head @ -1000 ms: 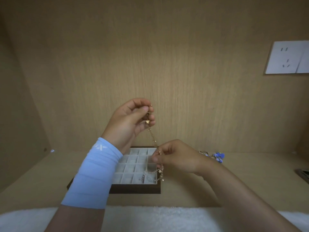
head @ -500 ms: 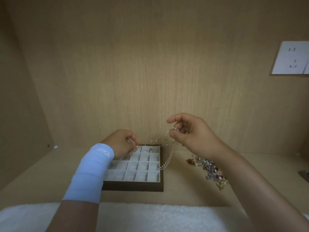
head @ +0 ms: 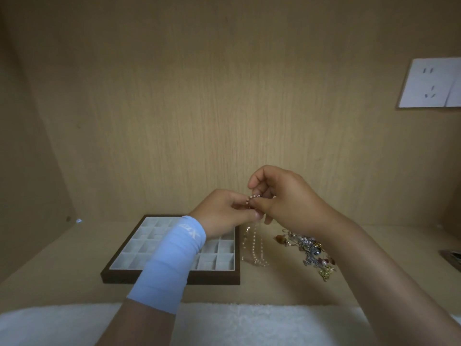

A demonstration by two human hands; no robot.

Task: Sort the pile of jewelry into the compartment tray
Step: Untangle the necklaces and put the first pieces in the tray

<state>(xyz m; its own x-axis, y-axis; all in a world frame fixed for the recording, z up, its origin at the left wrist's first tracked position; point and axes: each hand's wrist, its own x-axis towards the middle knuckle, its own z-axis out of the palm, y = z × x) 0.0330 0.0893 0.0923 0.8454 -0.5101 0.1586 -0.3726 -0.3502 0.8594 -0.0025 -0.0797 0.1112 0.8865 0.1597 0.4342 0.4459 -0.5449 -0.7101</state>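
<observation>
Both hands are meeting in the air just right of the tray (head: 172, 277), pinching the top of a pearl strand (head: 254, 248) between them. The left hand (head: 224, 213) is closing thumb and fingertips on the beads at the upper end, and the right hand (head: 282, 196) is gripping the same short stretch from the other side, its fingers curling narrow around it. Holding it high this way is probably letting the rest hang free and straighten out, so that it is coming clear of the other pieces before going into a compartment. The lower loops are dangling down beside the tray's right edge, and it is hard to say whether they are touching the tabletop (head: 74, 265) or hovering just above it.

The pile of jewelry (head: 309, 248) is lying on the tabletop to the right of the strand, partly behind the right wrist, so its full spread is being hidden. Its pieces are too small and tangled to tell apart. The pale blue sleeve (head: 172, 260) on the left forearm is covering the middle compartments, so what is sitting in them cannot be seen; the visible ones are looking bare. A dark object (head: 451, 257) at the far right edge is being cut off by the frame
</observation>
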